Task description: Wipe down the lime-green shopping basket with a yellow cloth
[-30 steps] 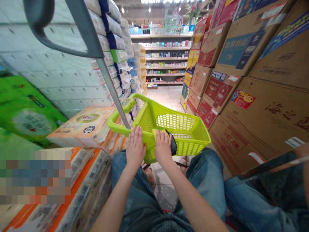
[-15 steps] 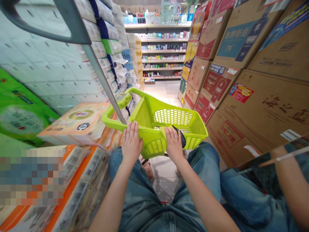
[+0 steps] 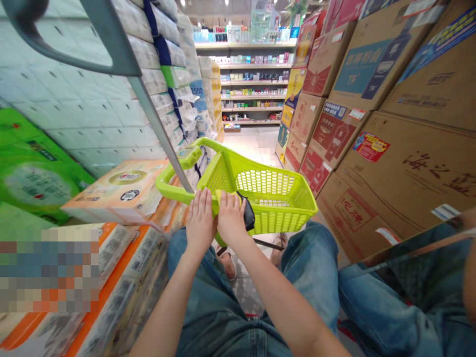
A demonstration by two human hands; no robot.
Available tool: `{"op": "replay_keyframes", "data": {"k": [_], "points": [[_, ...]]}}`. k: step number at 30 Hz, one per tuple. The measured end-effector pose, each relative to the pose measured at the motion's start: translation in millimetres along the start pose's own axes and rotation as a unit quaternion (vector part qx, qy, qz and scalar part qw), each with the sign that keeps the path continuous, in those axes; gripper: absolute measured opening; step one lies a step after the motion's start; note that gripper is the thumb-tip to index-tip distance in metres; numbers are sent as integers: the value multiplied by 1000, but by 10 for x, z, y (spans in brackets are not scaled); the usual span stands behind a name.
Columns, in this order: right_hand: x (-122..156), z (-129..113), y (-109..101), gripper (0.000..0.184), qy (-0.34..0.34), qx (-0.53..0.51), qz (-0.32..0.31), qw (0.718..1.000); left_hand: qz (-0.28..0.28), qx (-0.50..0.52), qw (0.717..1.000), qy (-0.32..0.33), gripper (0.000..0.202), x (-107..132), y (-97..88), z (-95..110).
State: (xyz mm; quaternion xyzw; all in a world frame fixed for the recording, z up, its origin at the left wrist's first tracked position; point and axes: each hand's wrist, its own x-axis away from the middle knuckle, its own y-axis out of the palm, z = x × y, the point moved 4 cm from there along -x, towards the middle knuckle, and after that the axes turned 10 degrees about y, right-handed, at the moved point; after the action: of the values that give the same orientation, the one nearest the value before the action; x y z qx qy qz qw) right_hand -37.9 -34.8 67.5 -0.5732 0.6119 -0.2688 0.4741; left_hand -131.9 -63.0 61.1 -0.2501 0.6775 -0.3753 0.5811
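A lime green plastic shopping basket (image 3: 275,198) hangs tilted in front of my knees, with nothing visible inside it. My left hand (image 3: 200,219) lies on its near rim, fingers stretched out flat and together. Right beside it, my right hand (image 3: 230,218) is closed on a yellow cloth (image 3: 223,196) pressed against the same rim. A dark object (image 3: 247,216) also sits under that hand, and I cannot make out what it is. A grey metal pull handle (image 3: 111,44) rises from the basket's left side towards the top left.
Packs of tissue and paper rolls (image 3: 122,191) are stacked high on the left. Brown and red cartons (image 3: 405,168) wall the right side. The narrow aisle floor (image 3: 253,141) leads to shelves of goods (image 3: 255,84) at the back. Denim-clad legs (image 3: 405,302) fill the lower right.
My right hand slid with the yellow cloth along the basket's near rim, first to the right, then back left until it sits next to my left hand. The left hand stayed in place.
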Motion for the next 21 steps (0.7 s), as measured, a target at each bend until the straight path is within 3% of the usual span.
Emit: {"op": "replay_keyframes", "data": {"k": [2, 5, 8, 13, 16, 18, 21], "points": [[-8, -128, 27, 58, -19, -15, 3, 1000, 2, -1, 1000, 1, 66, 6, 3, -9], [25, -15, 63, 59, -69, -20, 21, 997, 4, -4, 1000, 2, 69, 10, -3, -5], [74, 375, 73, 63, -87, 5, 37, 996, 2, -3, 1000, -1, 73, 5, -18, 8], [179, 1196, -15, 62, -29, 67, 65, 995, -8, 5, 1000, -6, 74, 10, -37, 24], [235, 1475, -79, 61, 18, 81, 88, 993, -8, 9, 1000, -6, 75, 22, -52, 44], [241, 1453, -91, 60, 63, 89, 96, 989, -10, 10, 1000, -6, 75, 23, -64, 62], [185, 1060, -44, 58, 99, 87, 77, 988, -12, 9, 1000, -9, 74, 13, -75, 73]]}}
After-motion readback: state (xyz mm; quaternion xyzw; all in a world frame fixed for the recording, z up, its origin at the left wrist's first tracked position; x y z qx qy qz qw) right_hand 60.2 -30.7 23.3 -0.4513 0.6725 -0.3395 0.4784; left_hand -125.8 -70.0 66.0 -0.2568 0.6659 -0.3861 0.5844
